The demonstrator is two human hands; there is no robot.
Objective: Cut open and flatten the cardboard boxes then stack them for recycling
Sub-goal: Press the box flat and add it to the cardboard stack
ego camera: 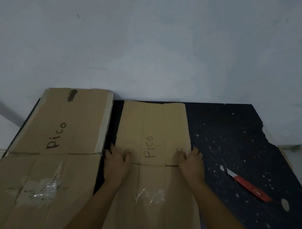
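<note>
Worktop [232, 135]: dark surface flecked with pale specks, set against a plain pale wall [149, 45]; its right edge is chipped.
Centre cardboard box [153, 124]: cut open and lying flat in the middle of the worktop, running from the wall toward the viewer; "Pico" is handwritten along its middle panel, and a patch of crumpled clear tape [150, 195] sits on its near part.
Left cardboard box [63, 127]: also flattened, lying just beside the centre one with a narrow dark strip of worktop between them; it bears the same handwritten "Pico", a dark smudge near its far edge, and torn clear tape on its near flap. Its right edge shows several corrugated layers, so it seems thicker than 1 sheet.
Left hand [117, 163]: rests on the left edge of the centre cardboard box, near a cross fold; the thumb lies on top of the sheet and the other fingers curl over the edge, gripping it.
Right hand [190, 162]: grips the right edge of the same sheet at the same fold, thumb on top, fingers curled round the side.
Red utility knife [247, 187]: lies on the bare worktop well to the right of both hands, blade end pointing toward the wall, touched by neither hand.
</note>
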